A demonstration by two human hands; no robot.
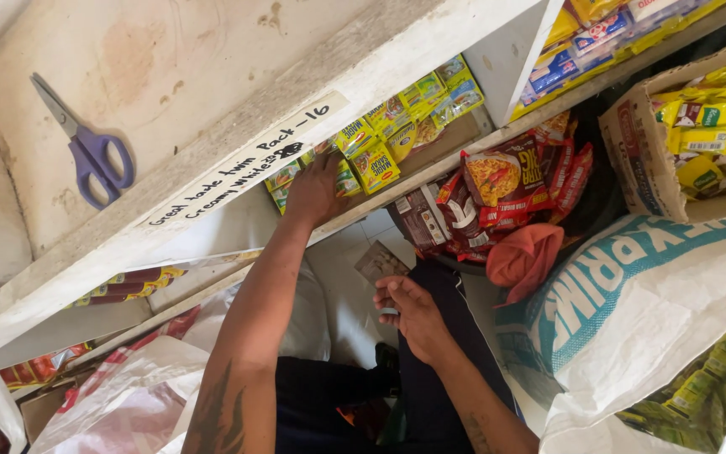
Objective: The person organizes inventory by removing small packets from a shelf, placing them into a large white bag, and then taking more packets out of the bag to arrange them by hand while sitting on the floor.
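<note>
The left hand (317, 189) reaches into a shelf, its fingertips hidden among yellow packets (376, 160) — whether it grips one cannot be told. The cardboard box (640, 160) and white sack (632, 311) run off the right edge — the sack's contents stay unseen.

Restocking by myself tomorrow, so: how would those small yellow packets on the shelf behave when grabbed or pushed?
The small yellow packets look like thin crinkly film, so probably light and a bit slippery. They lean loosely in a row, so a push would likely topple or slide several. The left hand covers a few at once, suggesting easy handfuls.
</note>
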